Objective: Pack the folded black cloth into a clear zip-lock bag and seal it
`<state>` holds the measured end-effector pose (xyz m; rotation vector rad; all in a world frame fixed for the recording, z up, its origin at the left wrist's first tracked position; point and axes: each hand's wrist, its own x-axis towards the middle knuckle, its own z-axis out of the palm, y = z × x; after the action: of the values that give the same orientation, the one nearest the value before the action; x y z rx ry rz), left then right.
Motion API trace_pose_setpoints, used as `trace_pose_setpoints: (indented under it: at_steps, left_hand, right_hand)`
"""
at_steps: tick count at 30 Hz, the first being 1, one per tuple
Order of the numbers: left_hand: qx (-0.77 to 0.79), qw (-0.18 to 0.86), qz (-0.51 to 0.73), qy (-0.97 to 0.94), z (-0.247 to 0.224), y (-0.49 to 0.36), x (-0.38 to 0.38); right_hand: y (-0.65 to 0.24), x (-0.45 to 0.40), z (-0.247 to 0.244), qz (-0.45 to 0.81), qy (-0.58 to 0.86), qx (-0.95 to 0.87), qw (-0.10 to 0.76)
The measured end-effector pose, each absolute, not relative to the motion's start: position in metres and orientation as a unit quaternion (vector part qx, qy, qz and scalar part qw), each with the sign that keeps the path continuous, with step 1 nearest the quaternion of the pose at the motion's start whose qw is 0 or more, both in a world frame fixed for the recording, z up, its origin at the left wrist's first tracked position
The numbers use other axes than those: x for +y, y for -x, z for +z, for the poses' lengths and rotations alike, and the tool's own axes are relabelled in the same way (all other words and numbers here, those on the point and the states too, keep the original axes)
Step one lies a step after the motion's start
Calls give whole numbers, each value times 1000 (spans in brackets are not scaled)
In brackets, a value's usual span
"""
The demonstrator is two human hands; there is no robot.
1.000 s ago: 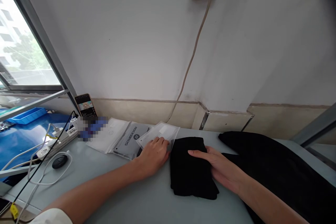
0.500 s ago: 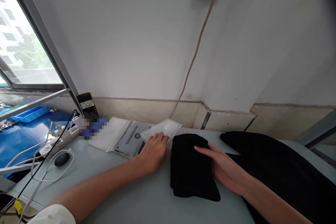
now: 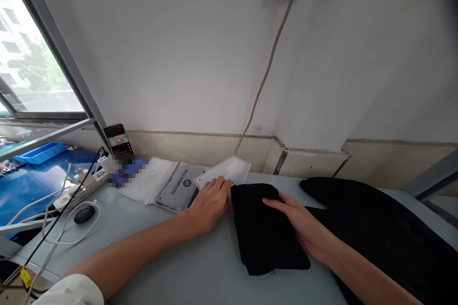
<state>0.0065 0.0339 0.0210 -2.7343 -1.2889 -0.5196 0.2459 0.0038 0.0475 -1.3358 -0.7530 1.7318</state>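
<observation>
My right hand [image 3: 304, 226] is closed on a folded black cloth [image 3: 268, 233], its thumb lying across the top face and the fingers hidden behind. To the left of the cloth, my left hand [image 3: 211, 204] grips the lower edge of a clear plastic bag [image 3: 225, 169] with bent fingers. Under that bag and beside the wrist lies a packet [image 3: 182, 186] printed ROCKBROS. More clear plastic bags [image 3: 150, 178] are stacked left of the packet. Another black cloth [image 3: 372, 228] spreads over the table behind my right forearm.
A phone [image 3: 119, 140] leans upright at the back left. Nearer are a power strip [image 3: 82, 186] with several cables and a round black object [image 3: 85, 214] on the grey table [image 3: 171, 267]. A metal frame and blue tray [image 3: 43, 152] stand left; a wall closes off the back.
The folded black cloth has tilted, its lower end swinging right in my right hand. My left hand has shifted the clear bag slightly up and right.
</observation>
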Motion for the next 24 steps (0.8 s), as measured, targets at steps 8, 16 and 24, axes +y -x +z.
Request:
trace_pose_setpoints:
  at_steps: [8, 16, 24]
  left_hand:
    - [-367, 168, -121, 907, 23, -14, 26]
    - [-357, 112, -148, 915, 27, -20, 14]
    - [-324, -11, -287, 901, 24, -17, 20]
  right_hand:
    - [-239, 1, 48, 652, 537, -328, 422]
    - [-235, -1, 43, 652, 528, -359, 409]
    - [-235, 0, 40, 690, 480, -365, 401]
